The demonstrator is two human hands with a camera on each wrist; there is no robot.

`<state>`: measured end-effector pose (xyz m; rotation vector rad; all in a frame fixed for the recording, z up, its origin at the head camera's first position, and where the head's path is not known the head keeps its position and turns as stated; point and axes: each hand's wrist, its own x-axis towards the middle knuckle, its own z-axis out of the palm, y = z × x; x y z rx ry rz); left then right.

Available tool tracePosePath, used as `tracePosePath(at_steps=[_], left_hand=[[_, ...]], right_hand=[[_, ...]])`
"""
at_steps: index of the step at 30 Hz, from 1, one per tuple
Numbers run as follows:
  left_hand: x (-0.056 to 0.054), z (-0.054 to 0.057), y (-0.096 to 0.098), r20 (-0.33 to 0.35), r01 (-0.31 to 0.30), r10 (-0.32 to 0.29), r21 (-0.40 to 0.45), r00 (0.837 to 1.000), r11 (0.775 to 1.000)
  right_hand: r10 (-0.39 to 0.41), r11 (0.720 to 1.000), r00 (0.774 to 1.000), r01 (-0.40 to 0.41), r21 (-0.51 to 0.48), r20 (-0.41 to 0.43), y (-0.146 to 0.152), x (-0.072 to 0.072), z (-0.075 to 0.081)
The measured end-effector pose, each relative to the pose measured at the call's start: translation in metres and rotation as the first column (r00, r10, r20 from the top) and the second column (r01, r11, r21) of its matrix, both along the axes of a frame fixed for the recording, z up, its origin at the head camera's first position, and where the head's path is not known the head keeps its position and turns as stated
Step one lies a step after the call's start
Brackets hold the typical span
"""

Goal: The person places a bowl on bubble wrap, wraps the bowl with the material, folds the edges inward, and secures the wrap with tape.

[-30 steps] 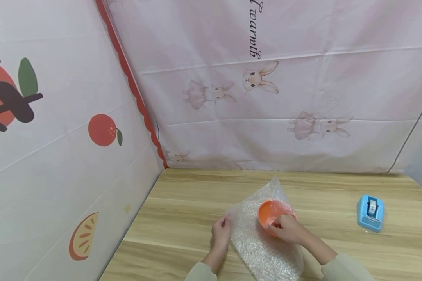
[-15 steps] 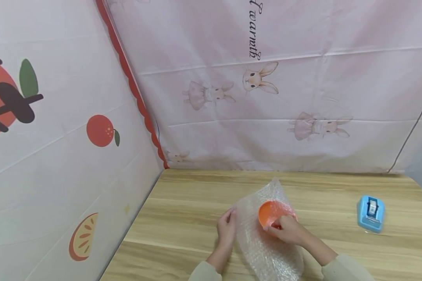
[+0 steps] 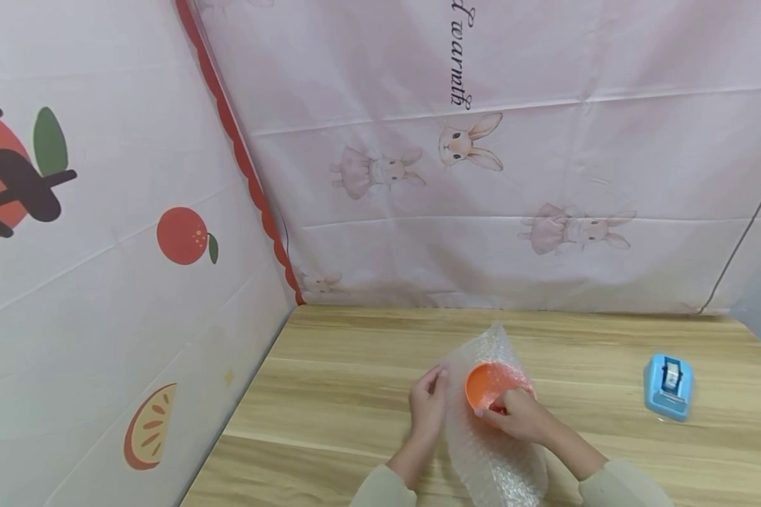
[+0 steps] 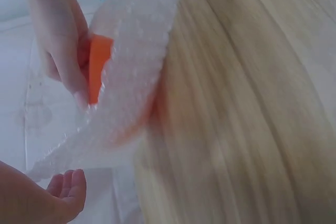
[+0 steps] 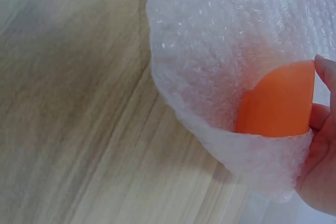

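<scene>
An orange bowl (image 3: 478,386) stands tilted on a sheet of clear bubble wrap (image 3: 495,458), its right side covered by a folded-over flap. My right hand (image 3: 521,414) grips the near part of the bowl's rim along with that flap. In the right wrist view the bowl's outer side and foot (image 5: 281,103) show between layers of wrap. On the left, my left hand (image 3: 428,405) pinches the sheet's edge between thumb and fingers and holds it raised beside the bowl. The left wrist view shows the lifted wrap (image 4: 134,51) standing between the table and the bowl.
A blue tape dispenser (image 3: 669,386) with a roll in it sits at the right of the wooden table (image 3: 330,394). A pink rabbit-print cloth (image 3: 380,260) hangs behind the table, and a white fruit-print wall covering (image 3: 114,296) borders it on the left.
My left hand has moved right toward the bowl, bringing the left edge of the bubble wrap up and inward. The right hand and the bowl have stayed in place.
</scene>
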<state>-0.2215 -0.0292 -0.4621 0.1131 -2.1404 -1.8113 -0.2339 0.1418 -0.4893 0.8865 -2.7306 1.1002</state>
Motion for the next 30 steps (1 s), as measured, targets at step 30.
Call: tracePosePath(at_steps=[30], left_hand=[[0.007, -0.004, 0.026, 0.042, 0.227, -0.228, 0.02, 0.973, 0.974]], right_hand=[[-0.029, 0.999, 1.0, 0.029, 0.034, 0.002, -0.004, 0.003, 0.0]])
